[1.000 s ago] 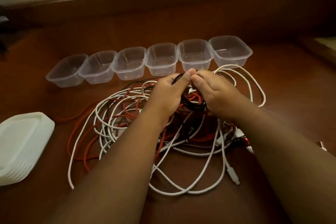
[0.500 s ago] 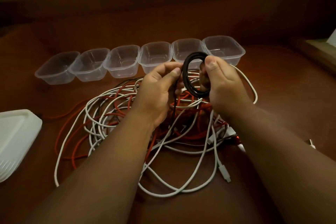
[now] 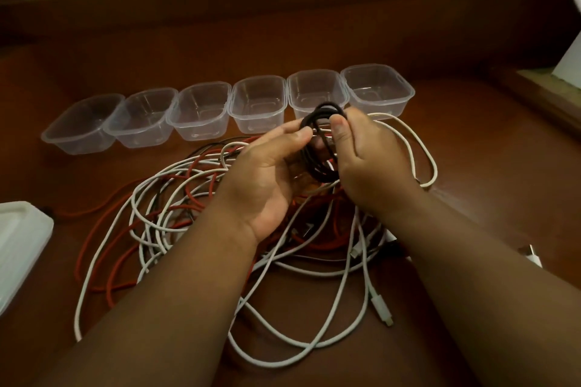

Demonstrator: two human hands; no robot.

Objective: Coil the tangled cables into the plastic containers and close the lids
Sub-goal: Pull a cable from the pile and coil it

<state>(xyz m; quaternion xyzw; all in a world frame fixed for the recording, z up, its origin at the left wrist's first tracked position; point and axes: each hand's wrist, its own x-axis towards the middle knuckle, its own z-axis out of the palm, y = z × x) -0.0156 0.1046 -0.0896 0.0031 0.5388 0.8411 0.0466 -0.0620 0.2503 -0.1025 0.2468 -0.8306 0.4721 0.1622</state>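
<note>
So the black cable (image 3: 320, 148) is basically a coil now — a second ago both hands were down in the pile gathering it, and now it's lifted clear of the tangle, looped up between my hands. My right hand (image 3: 367, 160) pinches the top of the coil with the thumb curled over it, and my left hand (image 3: 270, 173) cups the other side, fingers bent around the loops with the thumb pressing in. A half second back the ring stood rounder and more open; now it's squeezed into a tighter, narrower bundle.

What that means, I think: the winding part for this one is about done and it's ready to drop into a tub. The six clear containers (image 3: 257, 104) sit in a row just behind my hands, all without cables in them, and the coil hovers right in front of the second one from the right. The rest of the white and red cables (image 3: 195, 207) lie tangled on the counter (image 3: 487, 166) under my wrists — nothing else sorted yet. The stack of lids (image 3: 19, 248) waits at far left.
</note>
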